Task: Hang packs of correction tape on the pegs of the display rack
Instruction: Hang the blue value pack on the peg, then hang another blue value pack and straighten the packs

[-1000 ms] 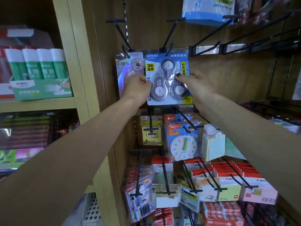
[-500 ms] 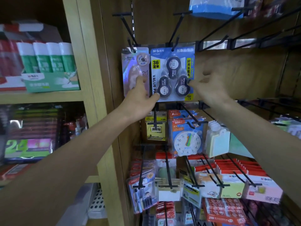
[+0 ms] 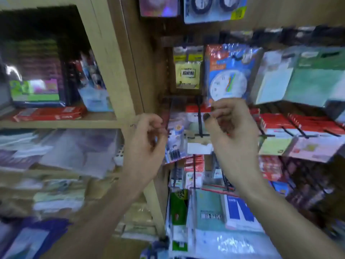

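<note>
Wooden shelf unit (image 3: 119, 75) at left, contents blurred. Display rack (image 3: 291, 34) at right, pegs crowded: clock pack (image 3: 228, 75), yellow sticky-note pack (image 3: 187, 75). Correction tape packs (image 3: 214, 9) hang at top edge, above both hands. Left hand (image 3: 147, 144) loosely curled, empty. Right hand (image 3: 233, 135) loosely curled, empty, overlapping clock pack's lower edge.

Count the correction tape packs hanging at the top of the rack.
2: a pinkish pack top centre, and a blue pack right beside it. Both are cut off by the frame; more may hang above.

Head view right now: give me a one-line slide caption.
Both hands, left hand and right hand, loosely curled and empty below the hung blue correction tape pack, in front of the clock pack.
</note>
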